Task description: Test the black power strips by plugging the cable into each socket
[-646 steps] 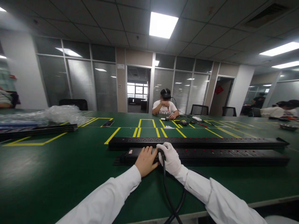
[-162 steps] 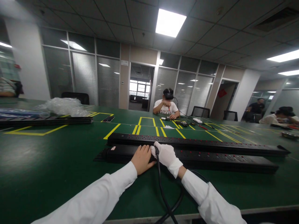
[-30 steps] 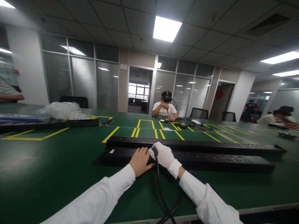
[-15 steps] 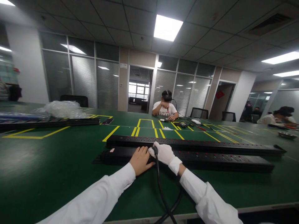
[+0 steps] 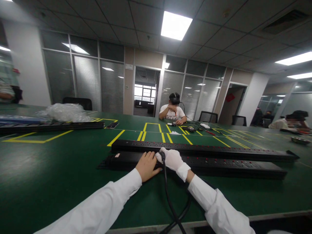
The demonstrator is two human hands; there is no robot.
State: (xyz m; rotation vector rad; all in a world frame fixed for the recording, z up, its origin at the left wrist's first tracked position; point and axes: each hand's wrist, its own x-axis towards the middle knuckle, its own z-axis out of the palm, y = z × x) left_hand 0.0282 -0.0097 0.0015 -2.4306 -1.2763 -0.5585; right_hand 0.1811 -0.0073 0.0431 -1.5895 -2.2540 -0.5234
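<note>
- Centre: our gloved right hand [image 5: 171,159] pinches the black cable [image 5: 166,185] by its end.
- Our left hand [image 5: 147,166] lies flat on the near power strip [image 5: 234,166], centre to right.
- Strip now sits further left against the far strip [image 5: 207,150]; grip unchanged, so we judge little progress.

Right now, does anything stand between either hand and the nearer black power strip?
Nothing visible does. The bare left hand rests on the nearer black power strip. The gloved right hand holds a black cable plug over it; the fingers hide whether plug and strip touch.
</note>
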